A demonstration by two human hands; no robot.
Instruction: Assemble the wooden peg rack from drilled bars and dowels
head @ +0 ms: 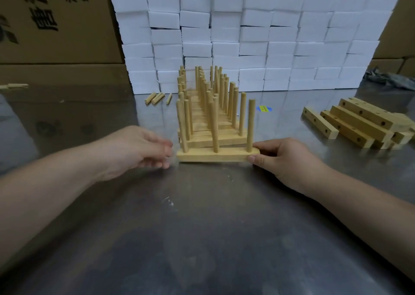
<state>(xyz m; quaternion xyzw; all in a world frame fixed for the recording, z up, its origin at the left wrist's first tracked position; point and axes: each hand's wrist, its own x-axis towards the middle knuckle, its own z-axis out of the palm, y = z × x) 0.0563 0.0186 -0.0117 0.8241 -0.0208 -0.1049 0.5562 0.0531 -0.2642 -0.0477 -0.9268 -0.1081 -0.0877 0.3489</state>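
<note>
A wooden bar (215, 157) with three upright dowels lies flat on the metal table at the centre. My right hand (283, 160) grips its right end between thumb and fingers. My left hand (139, 147) hovers at the bar's left end, fingers slightly curled and blurred; whether it touches the wood is unclear. Behind the bar stands a row of several finished peg racks (208, 106), packed one behind another. A pile of drilled bars (359, 121) lies at the right. A few loose short dowels (157, 98) lie at the back left.
A wall of stacked white foam blocks (258, 32) closes the back of the table. Cardboard boxes (51, 20) stand at the left. A blue and yellow sticker (263, 108) is on the table. A dark crumpled cloth (390, 78) lies at the far right.
</note>
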